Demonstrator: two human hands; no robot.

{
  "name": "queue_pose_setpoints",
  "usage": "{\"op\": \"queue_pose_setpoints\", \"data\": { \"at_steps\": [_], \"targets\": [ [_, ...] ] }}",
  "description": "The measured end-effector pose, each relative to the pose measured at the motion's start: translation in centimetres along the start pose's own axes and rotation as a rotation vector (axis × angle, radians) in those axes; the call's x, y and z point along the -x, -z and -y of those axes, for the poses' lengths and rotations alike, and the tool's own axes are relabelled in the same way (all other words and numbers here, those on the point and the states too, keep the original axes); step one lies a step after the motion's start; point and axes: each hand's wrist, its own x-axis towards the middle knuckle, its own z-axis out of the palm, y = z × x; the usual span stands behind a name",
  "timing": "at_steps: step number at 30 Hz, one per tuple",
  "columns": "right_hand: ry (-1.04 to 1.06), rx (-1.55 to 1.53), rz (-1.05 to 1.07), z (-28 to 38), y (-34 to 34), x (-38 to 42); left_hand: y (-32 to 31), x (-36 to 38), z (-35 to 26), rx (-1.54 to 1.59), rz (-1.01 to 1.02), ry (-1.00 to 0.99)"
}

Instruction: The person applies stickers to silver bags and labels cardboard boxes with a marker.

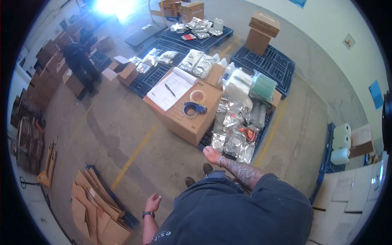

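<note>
My right hand point(211, 155) is closed with its fingers curled in, and what it holds, if anything, is hidden. It is beside several silver foil pouches point(234, 141) on a dark blue pallet. My left hand point(153, 203) hangs low at my side, its fingers loosely bent and apart, with nothing in it. In front of me stands a large cardboard box point(179, 122). On its top lie a clipboard with paper point(161, 96), a black pen point(170, 90), a roll of tape point(197, 96) and a blue tape dispenser point(194, 109).
Flattened cardboard point(96, 210) lies at the lower left. A person point(79, 65) bends over boxes at the upper left. Two stacked boxes point(261, 32) stand on a pallet point(275, 67). White containers point(341, 139) are at the right. A cart point(145, 36) stands behind.
</note>
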Motion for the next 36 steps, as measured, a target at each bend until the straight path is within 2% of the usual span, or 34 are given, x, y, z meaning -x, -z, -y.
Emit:
{"op": "queue_pose_setpoints", "data": {
  "at_steps": [2,5,6,8,10,12,13,15,16,18,19,21,23,25,26,27,28,29,31,32,33,35,36],
  "targets": [
    [-0.116,-0.096,0.027,0.8,0.6,-1.0,-1.6,0.8,0.5,0.069,-0.003,0.096],
    [-0.048,-0.222,0.156,0.8,1.3,-2.4,-4.1,3.2,0.3,0.204,-0.025,0.252],
    [-0.262,-0.425,0.382,2.2,2.5,-2.7,-4.7,3.8,-0.3,0.234,-0.011,0.286],
    [-0.269,-0.496,0.609,2.2,2.5,-3.6,-5.5,5.2,-1.8,0.297,-0.063,0.341],
    [-0.208,-0.518,0.683,2.1,2.0,-4.0,-7.1,6.5,-1.0,0.354,-0.109,0.386],
    [-0.265,-0.405,0.744,1.6,1.1,-4.7,-9.2,6.4,1.9,0.282,-0.130,0.320],
    [-0.241,-0.382,0.798,0.9,0.3,-4.9,-9.9,7.4,2.0,0.320,-0.173,0.346],
    [0.086,-0.177,0.591,-0.7,-1.8,-6.0,-10.7,8.0,1.4,0.464,-0.198,0.374],
    [0.108,-0.164,0.620,-0.1,-2.1,-6.4,-11.4,8.0,2.3,0.491,-0.224,0.383],
    [0.070,0.059,0.488,1.2,-2.7,-7.3,-12.8,8.2,4.1,0.467,-0.252,0.391],
    [0.083,0.068,0.498,1.5,-3.2,-7.7,-13.3,8.6,4.7,0.482,-0.263,0.393],
    [0.162,0.090,0.376,2.4,-4.1,-8.7,-13.9,8.8,5.6,0.486,-0.254,0.395],
    [0.159,0.130,0.390,2.5,-4.8,-9.4,-12.2,9.9,3.6,0.511,-0.247,0.444],
    [0.315,0.276,0.285,2.1,-6.5,-10.9,-10.4,10.4,2.7,0.490,-0.145,0.503],
    [0.288,0.327,0.334,2.5,-6.6,-11.4,-9.6,10.3,2.7,0.548,-0.172,0.537],
    [0.347,0.374,0.337,1.7,-7.3,-12.2,-8.3,9.9,3.3,0.456,-0.136,0.501],
    [0.228,0.401,0.402,2.7,-7.3,-12.4,-7.5,9.4,4.6,0.346,-0.092,0.452],
    [0.243,0.405,0.415,2.8,-8.3,-13.1,-6.8,8.6,6.6,0.360,-0.105,0.460],
    [0.161,0.524,0.338,2.5,-9.1,-14.4,-4.9,6.3,10.0,0.415,-0.220,0.452],
    [0.165,0.526,0.331,2.6,-10.0,-15.8,-2.6,5.6,10.8,0.585,-0.219,0.476],
    [0.215,0.481,0.314,2.1,-11.2,-17.3,-0.9,5.4,12.1,0.579,-0.212,0.465],
    [0.210,0.440,0.286,3.1,-12.7,-17.8,3.7,3.7,14.4,0.527,-0.383,0.403],
    [0.159,0.430,0.277,4.8,-14.0,-18.9,7.7,4.4,12.3,0.363,-0.414,0.432]
  ]
}}
